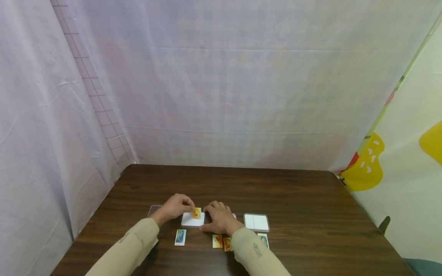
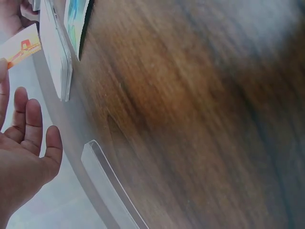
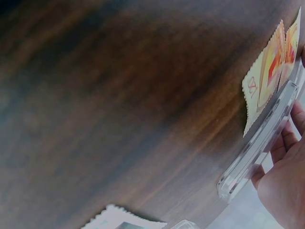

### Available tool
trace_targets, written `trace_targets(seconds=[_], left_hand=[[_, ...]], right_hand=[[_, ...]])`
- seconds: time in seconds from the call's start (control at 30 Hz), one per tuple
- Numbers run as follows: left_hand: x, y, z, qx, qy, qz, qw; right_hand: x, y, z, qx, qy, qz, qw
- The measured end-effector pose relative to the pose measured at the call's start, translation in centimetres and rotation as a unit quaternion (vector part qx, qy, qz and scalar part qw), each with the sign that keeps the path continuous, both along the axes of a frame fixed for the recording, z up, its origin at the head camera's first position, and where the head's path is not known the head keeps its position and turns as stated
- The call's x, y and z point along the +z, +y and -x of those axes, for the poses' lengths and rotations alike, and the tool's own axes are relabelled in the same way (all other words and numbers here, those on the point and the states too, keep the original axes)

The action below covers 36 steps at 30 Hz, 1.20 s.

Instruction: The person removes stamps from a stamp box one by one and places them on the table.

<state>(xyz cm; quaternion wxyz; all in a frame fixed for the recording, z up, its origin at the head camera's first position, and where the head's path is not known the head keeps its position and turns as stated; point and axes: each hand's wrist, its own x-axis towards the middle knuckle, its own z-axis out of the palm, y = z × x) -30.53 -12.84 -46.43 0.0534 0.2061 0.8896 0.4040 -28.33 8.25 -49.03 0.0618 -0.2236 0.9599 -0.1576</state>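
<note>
My left hand (image 1: 176,207) pinches a yellow-orange postage stamp (image 1: 197,213) between thumb and fingertips. It holds the stamp over a flat white-backed clear case (image 1: 189,221). In the left wrist view, the pinched stamp (image 2: 25,47) shows a red-orange picture, and the other fingers (image 2: 33,126) are loosely bent. My right hand (image 1: 219,219) is spread with its thumb near the right edge of that case, largely covering another case. In the right wrist view its fingers lie by a clear case (image 3: 257,143); contact is hard to tell.
Two orange stamps (image 1: 217,241) lie in front of the right hand. A blue-green stamp (image 1: 180,237) lies nearer the front left. Right of the hands are another white-backed case (image 1: 256,219) and a greenish stamp (image 1: 263,239). A clear lid-like piece (image 1: 154,209) is partly behind the left wrist.
</note>
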Motion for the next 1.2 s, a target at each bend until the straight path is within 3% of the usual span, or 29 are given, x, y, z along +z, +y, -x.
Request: trace_targets(seconds=[0.27,0.8,1.2], left_hand=[[0.1,-0.4,-0.2,0.002,-0.004,-0.005,1.0000],[0.1,-1.0,-0.7,-0.024,0.013,0.005,0.9996],[0.3,-1.2,-1.8,-0.033,-0.001,0.007,0.9994]], right_hand=[[0.1,-0.1,0.0,-0.002,-0.004,-0.002,1.000],[0.1,0.0,-0.1,-0.001,0.000,0.002,1.000],[0.0,0.0,-0.2,0.001,0.004,0.000,1.000]])
